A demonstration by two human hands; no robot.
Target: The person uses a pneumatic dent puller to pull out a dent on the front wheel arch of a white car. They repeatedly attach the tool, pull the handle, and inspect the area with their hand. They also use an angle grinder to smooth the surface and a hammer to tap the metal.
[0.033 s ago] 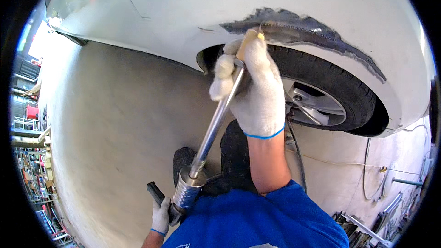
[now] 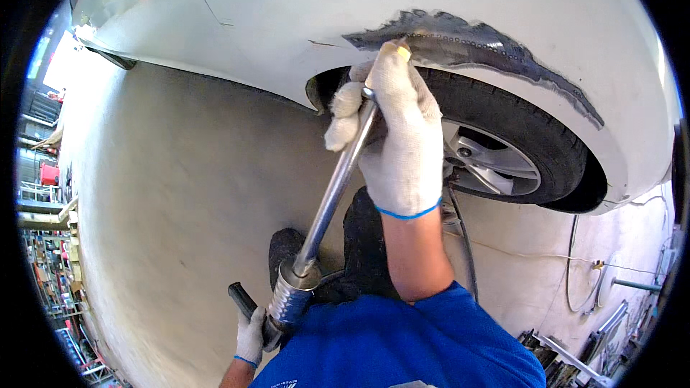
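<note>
A long slide hammer with a chrome shaft, ribbed sliding weight and black side handle slants up from my waist to a white car body. My right hand, in a white knitted glove, closes around its front end, with fingertips at the lower edge of a bare grey metal patch. A bit of yellow shows by the fingertips; the tool's tip is mostly hidden. My gloved left hand is wrapped around the rear end, below the weight.
Under the patch sits the wheel in its arch. A dark hose and a pale cord run across the floor. Metal strips lie at the lower right. Cluttered shelves line the far left.
My right hand has shifted slightly, and its fingers now cover a tan piece that showed at the tool's front end. The shaft has moved a little left; my left hand stays nearly still.
</note>
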